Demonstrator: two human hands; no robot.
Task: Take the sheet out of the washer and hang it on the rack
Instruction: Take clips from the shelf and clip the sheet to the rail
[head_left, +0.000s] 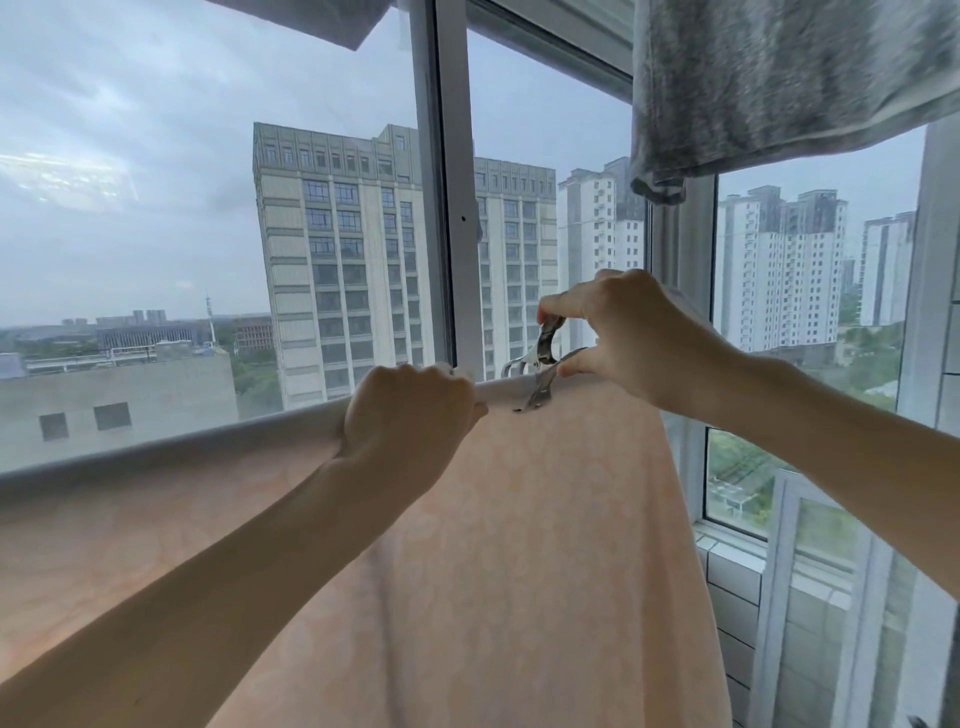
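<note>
Peach sheet (519, 545): seen from the head camera, it is draped over the rack by the window. Its pale top fold runs from the left edge up to mid-frame and the rest hangs down in front of me. The rack's bar is hidden under the fold.
Left hand (410, 415): fingers are curled over the top fold and grip the cloth. I judge this pins the damp weight in place so it cannot slide while it is fastened.
Right hand (623, 338): thumb and fingers pinch the handles of a metal clip (543, 364), squeezing them so its jaws stand apart.
Clip position: the jaws straddle the sheet's top edge, just right of the left hand, and the lower jaw lies against the near face of the cloth.
Sheet to hands: the fold is clasped under the left hand and sits just below the right.
Stage, as I read it: the sheet is out of the washer and hung, and the clip is not yet released.
Background: grey cloth (779, 78) hangs top right; beyond the window frame (452, 208) are tower blocks.
</note>
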